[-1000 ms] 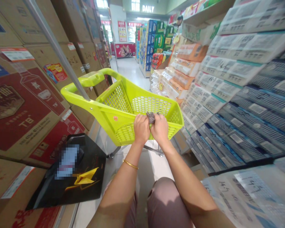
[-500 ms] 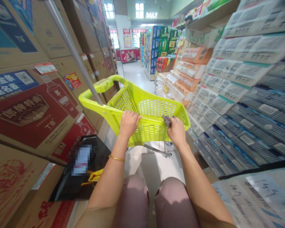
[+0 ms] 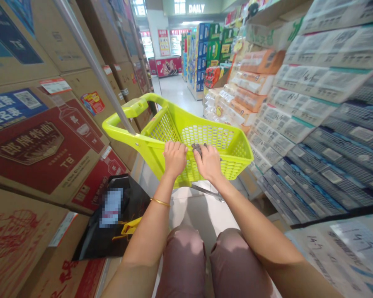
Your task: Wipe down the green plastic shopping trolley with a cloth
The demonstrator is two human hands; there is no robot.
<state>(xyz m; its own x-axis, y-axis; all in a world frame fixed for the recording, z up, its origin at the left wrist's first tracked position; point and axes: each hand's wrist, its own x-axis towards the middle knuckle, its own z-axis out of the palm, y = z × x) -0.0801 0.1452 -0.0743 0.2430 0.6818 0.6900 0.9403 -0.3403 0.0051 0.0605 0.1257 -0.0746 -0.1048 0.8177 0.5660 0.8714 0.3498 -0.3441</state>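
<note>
A lime-green plastic shopping cart (image 3: 153, 154) with perforated basket walls stands right in front of my knees. My left hand (image 3: 175, 159) is closed over the near top rim of its basket. Just to the right, my right hand (image 3: 209, 163) presses a crumpled dark grey cloth (image 3: 198, 149) against the same rim, the fingers curled over it. Part of the cloth is hidden under the fingers. On my left wrist is a gold bangle (image 3: 160, 202).
Stacked cartons (image 3: 49, 140) line the left side, close to a metal pole (image 3: 93, 58). A black bag (image 3: 91, 238) with yellow parts lies at lower left. Wrapped white packs (image 3: 323, 80) and blue-grey packs (image 3: 338, 153) rise at right. An aisle floor (image 3: 175, 91) runs ahead.
My right hand has slid left along the rim with the cloth, coming close to my left hand. The left hand keeps its grip; the view has shifted slightly.
</note>
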